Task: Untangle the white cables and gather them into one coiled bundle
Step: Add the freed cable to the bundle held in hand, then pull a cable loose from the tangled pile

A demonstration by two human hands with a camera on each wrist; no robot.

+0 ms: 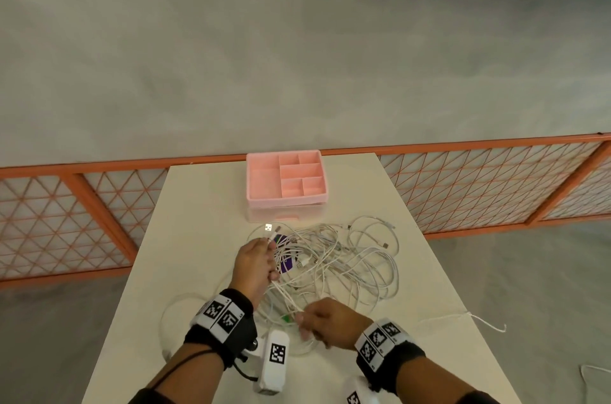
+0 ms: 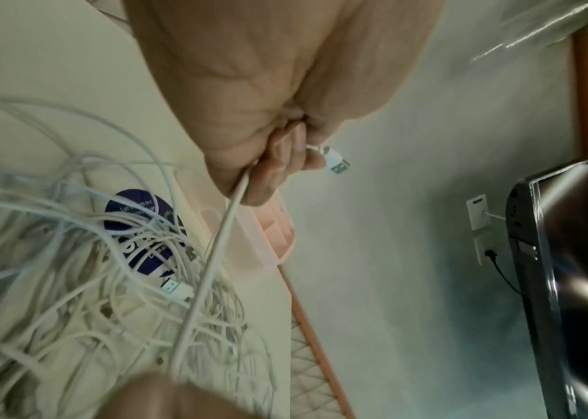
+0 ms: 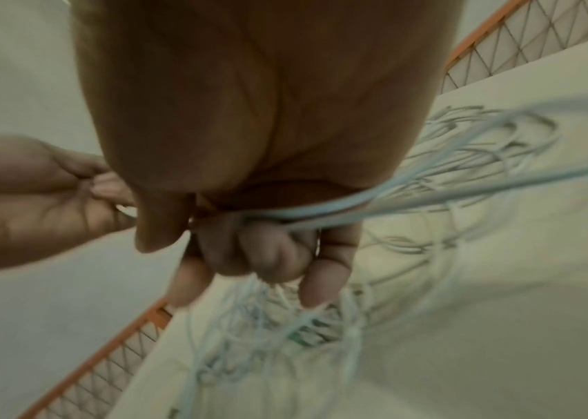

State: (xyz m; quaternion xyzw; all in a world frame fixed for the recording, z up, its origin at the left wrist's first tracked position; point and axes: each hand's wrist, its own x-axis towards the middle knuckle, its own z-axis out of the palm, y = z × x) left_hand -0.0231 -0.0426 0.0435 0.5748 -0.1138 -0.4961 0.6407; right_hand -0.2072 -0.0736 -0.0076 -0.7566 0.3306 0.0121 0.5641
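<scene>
A tangle of white cables (image 1: 340,258) lies on the white table (image 1: 185,238), partly over a purple card (image 1: 286,258). My left hand (image 1: 254,261) is raised over the tangle's left side and grips one white cable near its USB plug (image 1: 268,227), which sticks out past the fingers (image 2: 278,164). That cable (image 2: 213,260) runs taut down to my right hand (image 1: 317,321), whose curled fingers (image 3: 267,255) hold several strands at the near edge of the tangle. The plug (image 2: 337,163) shows clearly in the left wrist view. The right wrist view is blurred.
A pink compartment tray (image 1: 286,180) stands at the table's far end. One white cable end (image 1: 476,321) trails over the right table edge. An orange lattice fence (image 1: 496,185) runs behind the table. A dark screen (image 2: 572,283) hangs on the wall.
</scene>
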